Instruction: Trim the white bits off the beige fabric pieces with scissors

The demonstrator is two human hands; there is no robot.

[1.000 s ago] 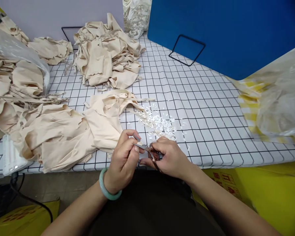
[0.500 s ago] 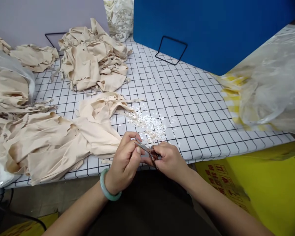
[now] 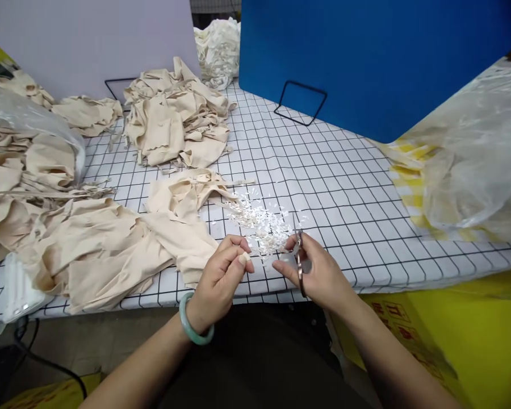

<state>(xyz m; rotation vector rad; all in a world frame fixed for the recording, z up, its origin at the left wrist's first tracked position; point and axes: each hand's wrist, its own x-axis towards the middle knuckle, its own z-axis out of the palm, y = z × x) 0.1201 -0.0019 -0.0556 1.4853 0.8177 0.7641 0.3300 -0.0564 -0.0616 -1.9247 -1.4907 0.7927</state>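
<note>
My right hand [image 3: 319, 272] grips small copper-coloured scissors [image 3: 298, 262], blades pointing up and away from me. My left hand [image 3: 223, 272], with a green bangle on the wrist, pinches a small beige piece between thumb and forefinger at the front edge of the checked table [image 3: 344, 187]. Just beyond both hands lies a heap of tiny white clippings [image 3: 259, 218]. A beige fabric piece [image 3: 183, 227] lies flat to the left of my left hand.
More beige fabric is piled at the back [image 3: 179, 119] and on the left, partly inside a clear plastic bag [image 3: 29, 147]. Another plastic bag [image 3: 472, 159] sits right. A blue board [image 3: 366, 57] stands behind. A yellow box [image 3: 472, 341] is below right.
My hands have come apart. The right hand swung the scissors to the right and upright, away from the left fingers. The view shifted slightly.
</note>
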